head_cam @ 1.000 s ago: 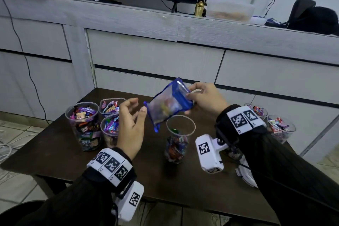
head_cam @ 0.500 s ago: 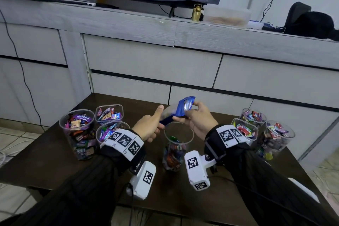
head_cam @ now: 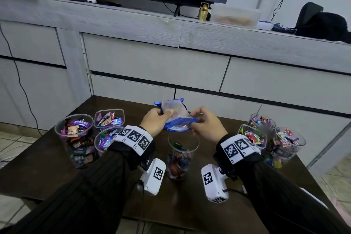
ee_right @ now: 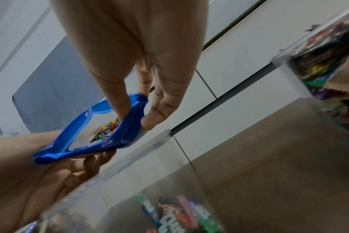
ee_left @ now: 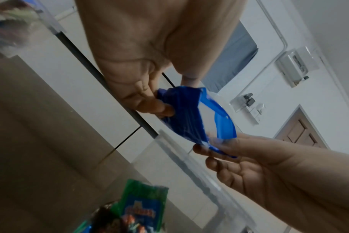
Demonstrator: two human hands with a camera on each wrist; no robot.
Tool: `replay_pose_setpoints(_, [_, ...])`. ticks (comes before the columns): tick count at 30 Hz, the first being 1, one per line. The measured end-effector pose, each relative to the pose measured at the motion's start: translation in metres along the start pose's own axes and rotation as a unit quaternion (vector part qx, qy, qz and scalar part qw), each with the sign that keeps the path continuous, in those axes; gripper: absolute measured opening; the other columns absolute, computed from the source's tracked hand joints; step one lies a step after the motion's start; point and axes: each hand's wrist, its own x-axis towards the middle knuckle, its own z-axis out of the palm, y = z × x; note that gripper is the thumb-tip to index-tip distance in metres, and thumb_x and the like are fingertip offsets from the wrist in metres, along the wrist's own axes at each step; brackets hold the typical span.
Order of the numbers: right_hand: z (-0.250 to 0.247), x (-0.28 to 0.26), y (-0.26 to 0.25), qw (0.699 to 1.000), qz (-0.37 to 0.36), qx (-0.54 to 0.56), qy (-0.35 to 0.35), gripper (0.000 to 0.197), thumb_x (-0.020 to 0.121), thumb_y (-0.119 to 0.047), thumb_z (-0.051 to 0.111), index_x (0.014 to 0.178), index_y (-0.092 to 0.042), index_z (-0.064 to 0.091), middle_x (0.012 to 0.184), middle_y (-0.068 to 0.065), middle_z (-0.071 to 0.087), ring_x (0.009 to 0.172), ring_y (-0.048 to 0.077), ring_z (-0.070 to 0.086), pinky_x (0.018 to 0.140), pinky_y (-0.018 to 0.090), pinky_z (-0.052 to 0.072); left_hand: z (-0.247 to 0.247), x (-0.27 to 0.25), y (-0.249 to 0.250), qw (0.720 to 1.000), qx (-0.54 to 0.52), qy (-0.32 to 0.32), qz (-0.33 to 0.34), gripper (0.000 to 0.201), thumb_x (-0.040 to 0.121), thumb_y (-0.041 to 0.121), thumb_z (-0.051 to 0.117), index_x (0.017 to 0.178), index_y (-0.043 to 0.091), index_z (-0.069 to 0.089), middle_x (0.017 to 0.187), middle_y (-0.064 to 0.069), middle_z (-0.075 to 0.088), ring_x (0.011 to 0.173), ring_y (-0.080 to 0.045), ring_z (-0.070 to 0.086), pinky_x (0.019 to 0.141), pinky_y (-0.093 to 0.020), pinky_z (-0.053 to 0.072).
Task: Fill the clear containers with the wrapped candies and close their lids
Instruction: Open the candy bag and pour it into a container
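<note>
One dark brown table (head_cam: 47, 173) is the biggest thing we see, and it stands in front of a long grey cabinet (head_cam: 152, 62). Both of our arms wear black sleeves (head_cam: 79, 199), each with a white band of black square marks.

Seven clear containers stand on the table, all with no lids on. Three stand at about 9 o'clock from our hands: a tall round container (head_cam: 77, 138) heaped with candy, a square container (head_cam: 109, 118) behind it, and a round one (head_cam: 106, 139) partly hidden by our left wrist. Three more (head_cam: 290, 144) sit close together at about 3 o'clock, full of bright wrappers. The seventh, a clear cup (head_cam: 180, 156), stands in the middle at 6 o'clock, right under our hands. It is about half full of wrapped candies (head_cam: 178, 163).

We hold a small blue and clear candy bag (head_cam: 175, 117) up in the air, just above the cup. Our left hand (head_cam: 155, 122) pinches the bag's left side between thumb and curled fingers. Our right hand (head_cam: 206, 125) pinches the bag's right side, with the thumb (ee_right: 119, 105) pushed into the bag and the fingers (ee_right: 159, 110) under it. Inside the bag we see one candy (ee_right: 105, 130) with an orange and black wrapper.
</note>
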Motion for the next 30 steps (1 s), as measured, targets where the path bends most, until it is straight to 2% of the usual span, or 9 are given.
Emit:
replay_pose_setpoints(2, [-0.006,0.000,0.006,0.997,-0.008,-0.070,-0.001,0.030,0.076,-0.006,0.074,0.098,-0.014,0.055,0.095,0.009,0.066,0.078,0.020,0.061,0.077,0.035,0.051,0.004,-0.001,0.000,1.000,-0.005,0.005,0.014,0.038,0.096,0.036,0.058,0.113,0.002,0.059,0.110,-0.017,0.067,0.102,-0.032,0.064,0.095,-0.046,0.049])
replay_pose_setpoints(6, [-0.014,-0.006,0.015,0.998,0.002,-0.014,-0.062,0.050,0.070,-0.006,0.080,0.112,-0.012,0.052,0.099,0.004,0.065,0.079,0.013,0.064,0.070,0.022,0.054,0.011,-0.006,0.002,0.999,-0.004,0.024,0.043,0.047,0.092,0.035,0.063,0.130,0.010,0.052,0.114,-0.006,0.061,0.104,-0.019,0.060,0.091,-0.040,0.052])
replay_pose_setpoints(9, [-0.018,-0.010,0.019,0.997,-0.002,0.054,-0.056,0.039,0.081,-0.011,0.072,0.115,-0.006,0.054,0.102,0.009,0.067,0.084,0.019,0.067,0.073,0.032,0.058,0.015,-0.010,0.004,0.997,-0.013,0.023,0.069,0.045,0.091,0.030,0.065,0.131,0.012,0.052,0.112,-0.006,0.063,0.102,-0.019,0.062,0.090,-0.042,0.054])
replay_pose_setpoints(12, [-0.020,-0.011,0.022,0.999,-0.031,0.015,-0.005,0.027,0.086,-0.012,0.066,0.112,-0.009,0.058,0.103,0.010,0.068,0.093,0.022,0.066,0.082,0.041,0.056,0.018,-0.015,0.005,0.996,-0.027,0.013,0.088,0.043,0.091,0.027,0.066,0.129,0.013,0.052,0.114,-0.008,0.064,0.102,-0.023,0.064,0.091,-0.047,0.054])
replay_pose_setpoints(13, [-0.019,-0.013,0.023,0.999,-0.047,-0.012,0.010,0.024,0.086,-0.011,0.066,0.108,-0.012,0.058,0.103,0.007,0.067,0.094,0.020,0.066,0.083,0.036,0.056,0.020,-0.017,0.005,0.995,-0.031,0.013,0.095,0.043,0.091,0.027,0.066,0.129,0.014,0.052,0.114,-0.008,0.064,0.102,-0.023,0.065,0.091,-0.047,0.054])
replay_pose_setpoints(15, [-0.017,-0.017,0.026,0.994,-0.081,-0.059,0.037,0.023,0.084,-0.010,0.068,0.103,-0.019,0.057,0.098,-0.001,0.066,0.092,0.012,0.065,0.077,0.016,0.053,0.022,-0.020,0.003,0.993,-0.045,0.012,0.109,0.042,0.091,0.025,0.065,0.130,0.014,0.052,0.114,-0.006,0.065,0.102,-0.021,0.065,0.091,-0.046,0.054])
replay_pose_setpoints(17, [-0.015,-0.022,0.027,0.988,-0.106,-0.090,0.064,0.025,0.082,-0.011,0.071,0.097,-0.024,0.055,0.091,-0.008,0.065,0.086,0.004,0.063,0.068,0.006,0.048,0.025,-0.023,-0.001,0.990,-0.064,0.006,0.123,0.043,0.092,0.022,0.064,0.133,0.015,0.052,0.117,-0.004,0.065,0.107,-0.018,0.065,0.094,-0.045,0.053])
replay_pose_setpoints(24, [-0.008,-0.031,0.030,0.983,-0.142,-0.071,0.095,0.027,0.080,-0.008,0.073,0.090,-0.024,0.054,0.087,-0.007,0.068,0.084,0.004,0.066,0.072,0.009,0.049,0.033,-0.031,-0.016,0.981,-0.111,-0.019,0.159,0.040,0.097,0.007,0.054,0.126,0.034,0.044,0.125,0.006,0.060,0.122,-0.011,0.056,0.107,-0.045,0.044])
replay_pose_setpoints(30, [-0.008,-0.032,0.030,0.979,-0.165,-0.076,0.097,0.026,0.080,-0.007,0.073,0.092,-0.022,0.055,0.087,-0.011,0.065,0.084,0.002,0.065,0.075,0.013,0.053,0.031,-0.033,-0.015,0.983,-0.082,-0.047,0.157,0.049,0.100,0.006,0.047,0.145,0.018,0.030,0.136,-0.005,0.058,0.125,-0.014,0.055,0.107,-0.044,0.044])
